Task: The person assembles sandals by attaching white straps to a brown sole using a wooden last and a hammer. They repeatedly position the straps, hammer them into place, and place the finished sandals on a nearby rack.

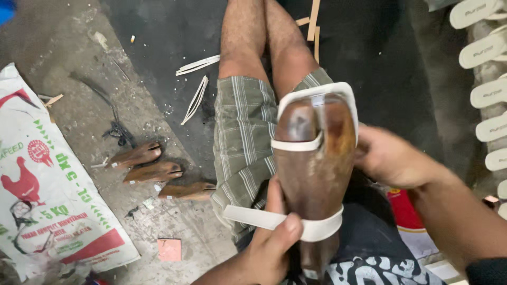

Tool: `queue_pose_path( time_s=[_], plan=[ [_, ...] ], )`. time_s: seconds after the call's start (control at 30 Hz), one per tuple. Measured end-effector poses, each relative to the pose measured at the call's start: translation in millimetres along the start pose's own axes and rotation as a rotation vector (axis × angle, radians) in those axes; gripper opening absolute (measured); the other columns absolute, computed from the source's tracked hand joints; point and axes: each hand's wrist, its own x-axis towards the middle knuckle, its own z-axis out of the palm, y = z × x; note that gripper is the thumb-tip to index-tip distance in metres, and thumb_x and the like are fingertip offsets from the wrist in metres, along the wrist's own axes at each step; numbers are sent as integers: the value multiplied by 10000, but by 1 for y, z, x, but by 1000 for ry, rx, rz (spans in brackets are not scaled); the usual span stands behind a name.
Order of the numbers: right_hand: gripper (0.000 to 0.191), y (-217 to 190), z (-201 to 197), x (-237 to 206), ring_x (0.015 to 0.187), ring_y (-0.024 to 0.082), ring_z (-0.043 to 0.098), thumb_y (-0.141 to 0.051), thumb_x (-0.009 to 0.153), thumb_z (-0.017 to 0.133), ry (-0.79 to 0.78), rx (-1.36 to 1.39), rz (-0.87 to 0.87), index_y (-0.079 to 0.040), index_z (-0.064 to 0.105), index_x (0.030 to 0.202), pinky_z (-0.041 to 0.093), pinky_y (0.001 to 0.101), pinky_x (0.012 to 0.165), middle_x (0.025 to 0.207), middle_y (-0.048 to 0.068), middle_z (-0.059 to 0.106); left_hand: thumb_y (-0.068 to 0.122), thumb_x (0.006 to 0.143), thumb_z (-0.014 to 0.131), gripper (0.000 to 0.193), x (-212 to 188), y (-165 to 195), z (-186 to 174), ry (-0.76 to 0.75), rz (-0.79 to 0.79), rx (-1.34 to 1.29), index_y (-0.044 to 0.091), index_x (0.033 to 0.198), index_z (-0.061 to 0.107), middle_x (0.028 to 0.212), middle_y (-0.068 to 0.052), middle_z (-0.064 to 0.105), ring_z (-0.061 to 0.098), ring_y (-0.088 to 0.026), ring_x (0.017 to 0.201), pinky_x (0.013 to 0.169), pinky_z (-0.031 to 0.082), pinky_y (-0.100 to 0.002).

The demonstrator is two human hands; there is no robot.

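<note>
While the left hand pinches the white strap across the wooden last and the right hand grips its side, that strap could slip loose if the thumb eases.

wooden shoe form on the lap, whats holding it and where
The left hand pinches the loose end of the white strap across the wooden shoe form; the right hand grips the form's side near the toe.
</note>
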Motion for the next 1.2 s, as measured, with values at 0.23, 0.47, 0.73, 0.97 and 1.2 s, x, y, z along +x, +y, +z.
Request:
queue_pose_path(
  time_s=[0.23,0.47,0.73,0.97,1.2],
  plan=[
    [595,-27,-27,7,873,143,650,-517,1056,678,467,-640,-152,64,642,1181,531,277,827,968,106,685,443,1017,585,773,17,-15,9,25,98,632,-54,1510,255,1404,-204,520,542,-257,1308,1104,441,-394],
    [448,-7,-62,-2,804,201,649,-419,1126,658,559,-496,-227,19,602,1056,546,321,782,935,125,666,361,1010,663,378,30,-36,-39,62,-46,392,-8,1086,662,1082,-98,692,639,-158,943,809,573,-310],
    [396,2,-73,-24,834,274,602,-425,1167,583,555,-394,-266,-48,548,1052,523,401,788,925,134,584,237,1036,633,246,26,-49,-56,-102,-92,44,-4,1086,650,1212,-114,701,674,-134,1005,790,616,-304],
    [413,-15,-69,-24,846,201,677,-515,1120,583,289,-288,-234,-121,616,1000,585,427,802,883,48,656,221,1036,672,242,20,-49,-50,-173,-63,36,-11,978,638,1204,-121,695,649,-117,983,759,585,-269],
    [151,-23,-66,-51,855,133,670,-187,1004,686,-179,-39,-448,-118,714,873,559,343,803,904,-14,705,315,737,924,721,60,-45,-51,-521,54,503,-35,1238,543,1133,-120,616,610,-140,994,799,557,-254]
  ],
)
